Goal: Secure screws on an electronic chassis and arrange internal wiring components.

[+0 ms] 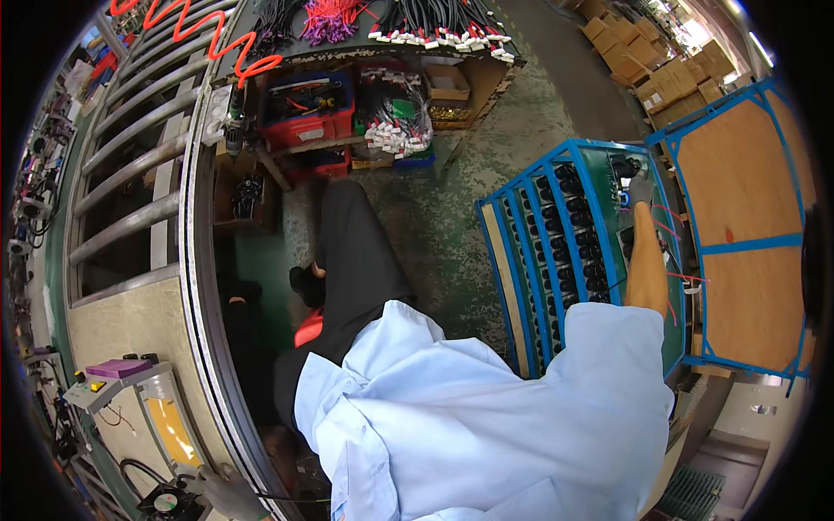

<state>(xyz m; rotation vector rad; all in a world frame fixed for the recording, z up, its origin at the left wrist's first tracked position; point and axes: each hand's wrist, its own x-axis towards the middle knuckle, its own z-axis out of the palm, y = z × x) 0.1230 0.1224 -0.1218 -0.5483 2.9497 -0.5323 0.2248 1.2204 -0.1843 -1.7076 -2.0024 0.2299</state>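
Note:
My right arm reaches out to the right over the green top of a blue-framed rack. My right hand, in a grey glove, is closed there, right beside a black part; what its fingers hold is hidden. At the lower left, my left hand, also gloved in grey, lies at the edge of the bench with its fingers stretched out. They point toward a round black part with a cable, next to a yellow panel.
Rows of black parts fill the rack's shelves. Beyond it stands a blue-framed wooden board. A roller conveyor runs along the left. Ahead, cable bundles lie on a table above a red bin. Cardboard boxes are stacked far right.

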